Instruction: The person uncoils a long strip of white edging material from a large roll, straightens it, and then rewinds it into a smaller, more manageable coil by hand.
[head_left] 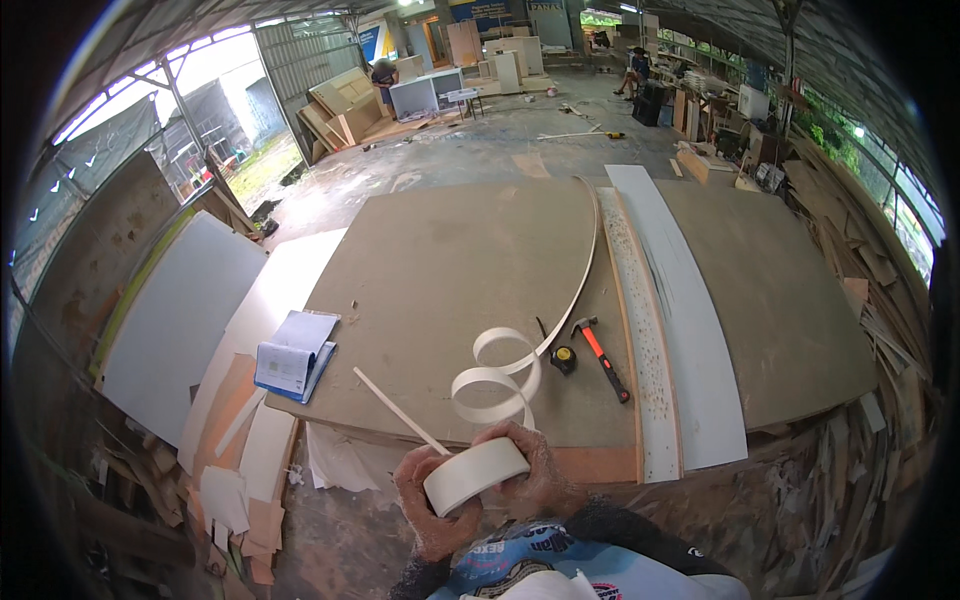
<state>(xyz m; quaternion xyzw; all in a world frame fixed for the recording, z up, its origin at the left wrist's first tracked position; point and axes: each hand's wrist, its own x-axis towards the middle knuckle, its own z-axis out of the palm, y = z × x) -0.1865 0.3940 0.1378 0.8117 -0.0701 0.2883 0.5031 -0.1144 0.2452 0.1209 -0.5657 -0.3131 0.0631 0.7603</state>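
Observation:
Close to my body, both hands grip a roll of white edge banding. My left hand wraps round its left side, and my right hand holds it from the right. Beyond the roll, a loose length of the banding curls in loops and then arcs far across the brown worktable. A thin pale strip slants over the near table edge, its lower end by my left hand. A black and yellow tape measure and a claw hammer with an orange and black handle lie past my right hand.
A speckled board and a long white panel lie along the table's right. An open booklet rests at its left corner. Offcuts crowd the lower left, with scrap boards at right. A person bends over cabinets far back.

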